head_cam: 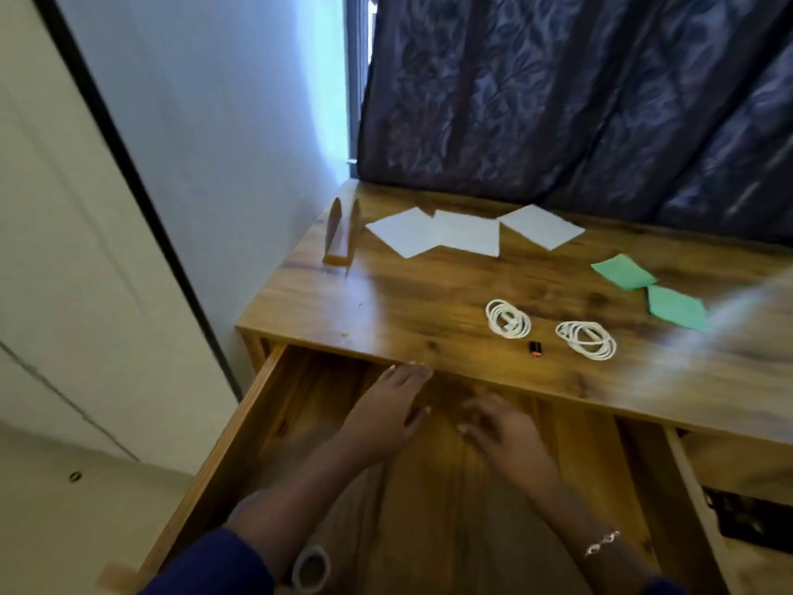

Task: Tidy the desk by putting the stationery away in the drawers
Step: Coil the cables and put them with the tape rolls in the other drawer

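In the open drawer (429, 530), a tape roll (311, 569), left hand (386, 410), right hand (506, 435).

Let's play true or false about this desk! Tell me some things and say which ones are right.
1. The drawer is pulled open. True.
2. The green papers are inside the drawer. False: they lie on top of the desk.
3. The left hand and right hand both reach into the drawer. True.
4. Only one bundle of white cable is on the desk. False: two white cable coils lie there.
5. A hand grips the tape roll. False: the tape roll lies in the drawer, near its front, and no hand holds it.
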